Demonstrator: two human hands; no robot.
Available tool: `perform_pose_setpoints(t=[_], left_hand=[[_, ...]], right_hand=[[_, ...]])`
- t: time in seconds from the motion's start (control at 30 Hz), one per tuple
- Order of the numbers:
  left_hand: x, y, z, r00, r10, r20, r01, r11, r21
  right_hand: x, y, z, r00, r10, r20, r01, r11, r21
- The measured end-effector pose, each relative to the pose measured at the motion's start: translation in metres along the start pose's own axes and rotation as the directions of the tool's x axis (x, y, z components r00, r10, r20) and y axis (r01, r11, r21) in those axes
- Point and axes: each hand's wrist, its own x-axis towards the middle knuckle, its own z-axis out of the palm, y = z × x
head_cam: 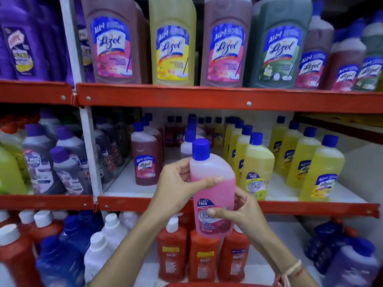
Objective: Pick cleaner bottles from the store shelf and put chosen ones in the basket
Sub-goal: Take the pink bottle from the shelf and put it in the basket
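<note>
— Bottle of pink floor cleaner (pixel 213 189), blue cap on top, held upright at centre frame, off the shelf and in front of the middle tier.

— Gripped how?

— Held by both hands. Left hand (pixel 178 183) wrapped round the upper body from the left side of the frame, thumb laid across the front at the liquid line, fingers curled behind. Right hand (pixel 242 212) closed round the lower part from the right, thumb pressed over the label. Label showed "FREE", "FLOOR CLEANER" and "Rose".

— Filled to the neck?

— Filled only partway; clear above the thumb, pink below.

— And right behind it?

— Stood just behind it, on the middle shelf (pixel 207 206): yellow bottles (pixel 257 168) with blue caps to the right, in rows running back. Dark red bottle (pixel 146 160) to the left of centre, well apart from the left hand. White floor of that shelf bare between them.

— Lower down?

— Red bottles with white caps (pixel 204 257) at lower centre, directly under the held one. Blue and white bottles at lower left, dark blue ones at lower right.

— Up top?

— Large Lizol bottles (pixel 173 44) along the upper edge: two pink-labelled, one yellow, one green, smaller ones at upper right. Purple bottles (pixel 24 42) at upper left, beyond a white upright post (pixel 87 146).

— Anything else on the arms?

— Thread band (pixel 294 270) round the right wrist, lower right. Curved red rim (pixel 207 284) seen at the very bottom edge; could not tell what it belonged to.
</note>
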Motion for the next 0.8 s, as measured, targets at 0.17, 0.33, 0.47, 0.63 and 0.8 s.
perform_pose_setpoints(t=[0.17,0.33,0.47,0.63,0.8], left_hand=[[-0.025,-0.032,0.019,0.997,-0.077,-0.021,0.076,0.996,-0.035],[-0.065,-0.084,0.037,0.977,-0.214,-0.009,0.215,0.975,0.057],[-0.107,-0.133,0.05,0.933,-0.359,0.006,0.358,0.931,0.068],[-0.157,-0.18,0.065,0.853,-0.521,0.035,0.517,0.852,0.082],[-0.213,-0.235,0.074,0.737,-0.675,-0.033,0.669,0.721,0.18]], right_hand=[[-0.03,0.022,-0.017,0.99,0.127,0.068,-0.121,0.989,-0.08],[-0.067,0.059,-0.032,0.966,0.24,0.094,-0.223,0.961,-0.163],[-0.098,0.1,-0.041,0.952,0.304,0.04,-0.286,0.926,-0.246],[-0.143,0.164,-0.037,0.898,0.439,-0.022,-0.42,0.842,-0.338],[-0.183,0.221,-0.022,0.822,0.565,-0.065,-0.517,0.695,-0.499]])
